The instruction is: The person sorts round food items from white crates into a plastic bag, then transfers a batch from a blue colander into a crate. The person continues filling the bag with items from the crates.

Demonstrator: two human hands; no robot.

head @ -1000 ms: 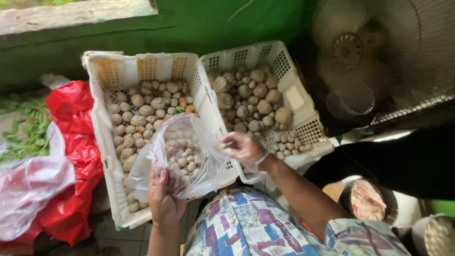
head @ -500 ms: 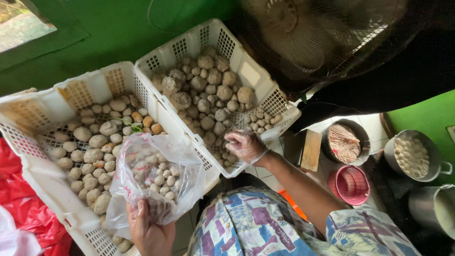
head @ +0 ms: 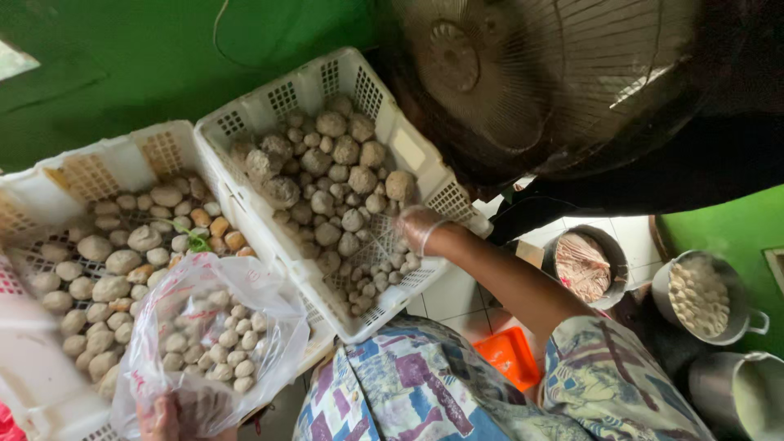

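— Clear plastic, that bag [head: 204, 343]: what has hold of it?
— Its lower end is gathered in the left hand [head: 167, 418], low in the picture; that grip is pressed together on the plastic, though only part of the hand shows. Small pale balls fill the bag above the grip.
— And behind the bag?
— Just above and to the left of that grip sits the left crate [head: 49, 196], white and slotted, with bigger pale balls and a few orange ones; the bag rests over its near edge.
— Moving right?
— The right crate [head: 384, 90] touches the first, and holds mixed large and small balls. The right hand [head: 418, 229], in a thin clear glove, reaches into it at the near right corner. I cannot tell whether its fingers are spread or closed on a ball.
— Past that grip?
— A dark fan [head: 531, 73] above it, metal pots [head: 702, 298] on the tiled floor to its right, and an orange tub [head: 510, 355] below the forearm.
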